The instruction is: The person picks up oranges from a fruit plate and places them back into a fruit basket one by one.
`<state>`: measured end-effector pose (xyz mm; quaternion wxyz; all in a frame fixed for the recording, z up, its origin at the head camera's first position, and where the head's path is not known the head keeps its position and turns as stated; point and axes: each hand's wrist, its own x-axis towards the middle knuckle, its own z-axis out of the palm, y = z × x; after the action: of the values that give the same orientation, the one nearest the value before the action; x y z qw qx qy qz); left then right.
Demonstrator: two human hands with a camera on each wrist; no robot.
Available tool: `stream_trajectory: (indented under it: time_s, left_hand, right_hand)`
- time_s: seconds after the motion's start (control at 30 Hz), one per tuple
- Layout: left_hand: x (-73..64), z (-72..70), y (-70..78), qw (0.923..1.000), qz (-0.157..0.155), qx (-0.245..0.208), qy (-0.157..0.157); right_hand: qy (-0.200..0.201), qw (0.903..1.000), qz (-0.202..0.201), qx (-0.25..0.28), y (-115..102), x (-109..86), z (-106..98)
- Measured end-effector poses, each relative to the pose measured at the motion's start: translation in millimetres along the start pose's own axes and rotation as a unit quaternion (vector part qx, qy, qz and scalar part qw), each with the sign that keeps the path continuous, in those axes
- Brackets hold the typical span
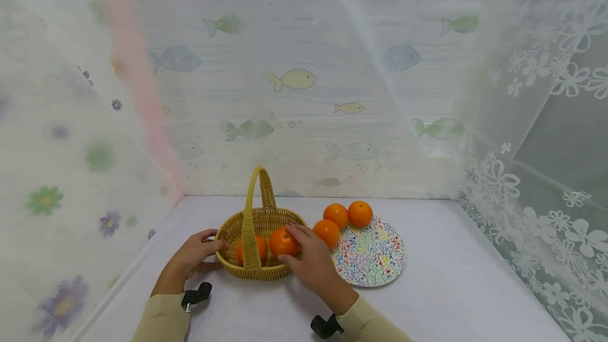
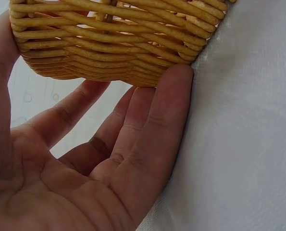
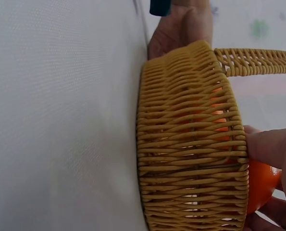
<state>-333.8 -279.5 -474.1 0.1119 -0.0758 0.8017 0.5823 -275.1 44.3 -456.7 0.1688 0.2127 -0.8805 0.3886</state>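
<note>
Plainly, an orange sits between right-hand fingers.

"Where are you?"
"I'm curtained off, home or studio I can't tell: translucent white fish-printed curtain ahead, sheer white-flowered curtain at my right, flat white cloth-covered table."

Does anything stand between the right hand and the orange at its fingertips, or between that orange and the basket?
Nothing visible does. The right hand holds the orange over the right half of the basket; the handle stands to the left, out of the way.
</note>
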Motion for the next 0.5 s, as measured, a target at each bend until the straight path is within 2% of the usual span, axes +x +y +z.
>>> stream_trajectory:
  time_s: [0.27, 0.5]
  left_hand:
    - [-0.4, -1.2, 3.0, 1.0, 0.0, -0.002, 0.003]
    - [0.9, -1.2, 1.7, 1.0, -0.003, 0.008, 0.0]
  right_hand:
    - [-0.004, 0.9995, -0.014, -0.027, -0.9, 6.8, 1.6]
    - [-0.022, 0.9977, 0.028, -0.057, -1.5, 10.1, 6.0]
